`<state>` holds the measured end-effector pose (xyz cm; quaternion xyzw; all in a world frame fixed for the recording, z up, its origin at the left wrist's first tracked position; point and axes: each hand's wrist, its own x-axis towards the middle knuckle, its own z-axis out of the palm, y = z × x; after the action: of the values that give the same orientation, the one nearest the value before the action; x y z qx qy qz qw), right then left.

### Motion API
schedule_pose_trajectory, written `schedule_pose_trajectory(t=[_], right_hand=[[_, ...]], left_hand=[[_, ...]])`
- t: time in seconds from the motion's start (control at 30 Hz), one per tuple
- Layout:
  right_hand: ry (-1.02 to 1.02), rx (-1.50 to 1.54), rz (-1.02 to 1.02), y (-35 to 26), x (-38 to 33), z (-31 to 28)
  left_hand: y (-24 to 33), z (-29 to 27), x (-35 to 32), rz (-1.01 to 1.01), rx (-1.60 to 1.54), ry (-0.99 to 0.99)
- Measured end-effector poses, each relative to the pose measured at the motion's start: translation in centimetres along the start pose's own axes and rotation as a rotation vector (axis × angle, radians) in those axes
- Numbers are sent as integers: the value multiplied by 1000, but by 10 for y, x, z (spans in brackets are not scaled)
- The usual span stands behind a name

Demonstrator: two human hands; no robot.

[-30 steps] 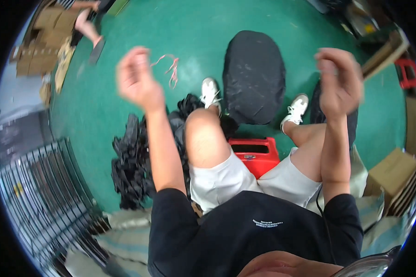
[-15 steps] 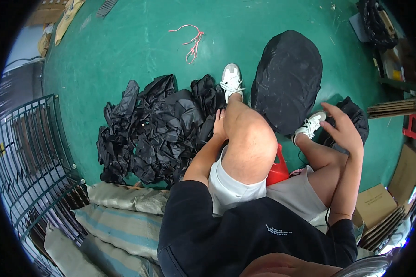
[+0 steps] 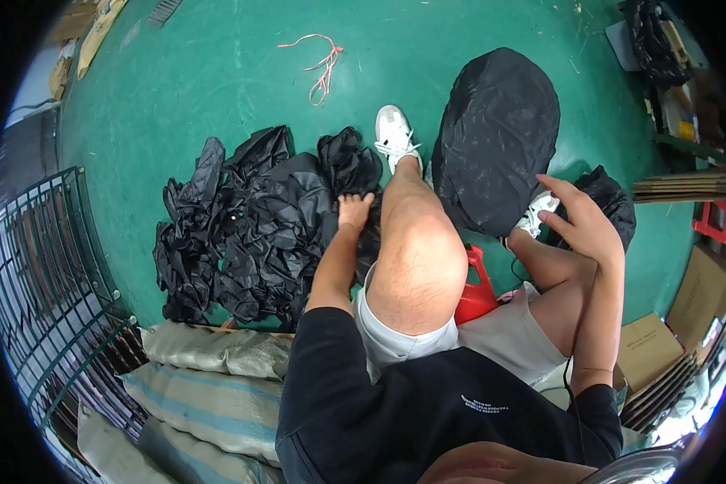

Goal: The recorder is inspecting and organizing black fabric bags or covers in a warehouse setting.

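To the left of my raised knee lies a heap of crumpled black fabric pieces [image 3: 258, 214]. My left hand [image 3: 353, 212] is at the heap's right side, its fingers curled down into the black fabric; the fingertips are hidden. A large, rounded oval bundle covered in black fabric [image 3: 496, 137] rests on the floor between my feet. Beside its lower right edge, my right hand [image 3: 586, 222] is held open above my right shoe, thumb and fingers apart, holding nothing. Behind that hand lies a smaller black fabric bundle [image 3: 609, 202], partly covered by it.
A red plastic item [image 3: 477, 290] sits between my legs. Pink cord [image 3: 327, 68] lies on the green floor ahead. Stuffed woven sacks [image 3: 202, 403] and a metal rack [image 3: 56, 282] stand at left. Cardboard boxes [image 3: 653, 347] and a red stool [image 3: 711, 222] are at right.
My left hand has moved left from beside my shin onto the black fabric heap, its fingers now curled. My right hand has come slightly lower and left, still open. The view has shifted a little.
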<state>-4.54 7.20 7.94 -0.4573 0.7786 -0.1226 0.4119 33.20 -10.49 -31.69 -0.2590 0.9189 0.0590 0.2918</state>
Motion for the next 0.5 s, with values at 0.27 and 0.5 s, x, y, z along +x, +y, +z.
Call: schedule_pose_trajectory(t=[0.27,0.5], right_hand=[[6,18,1,0,-6,-1],[20,-4,-15,9,-15,6]], left_hand=[[-75,-13,-3,-245,116,3],[-37,-65,-19,-129,-130,453]])
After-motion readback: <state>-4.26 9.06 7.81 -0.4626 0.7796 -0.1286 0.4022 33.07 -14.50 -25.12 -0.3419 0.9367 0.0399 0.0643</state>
